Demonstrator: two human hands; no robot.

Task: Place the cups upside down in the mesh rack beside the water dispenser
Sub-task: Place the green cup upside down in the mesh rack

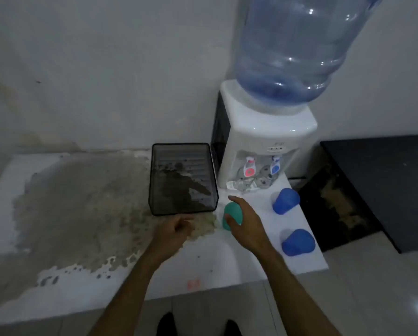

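right hand (245,221) wrapped round the green cup (232,215), fingers over the far side, thumb on the near wall; cup looks mouth-down or tipped, bottom toward the camera (blur, cannot settle which)

left hand (176,230) loosely curled, holding nothing, resting just before the near rim of the mesh rack (183,179)

rack just ahead of the left hand and beside the right, touching or nearly touching the water dispenser (258,146) on its far right side; nothing inside it yet

two blue cups: one (285,201) right of the right hand, the other (297,242) nearer the body, also right; both apart from each other, on the white counter (251,263)

handling, judged: thin plastic, light, walls likely to flex under a hard squeeze, smooth and maybe wet so somewhat slippery; not fragile. best taken mid-wall with thumb opposite fingers, light pressure, then set down rim-first on the mesh floor

stained patch of counter left of the left hand
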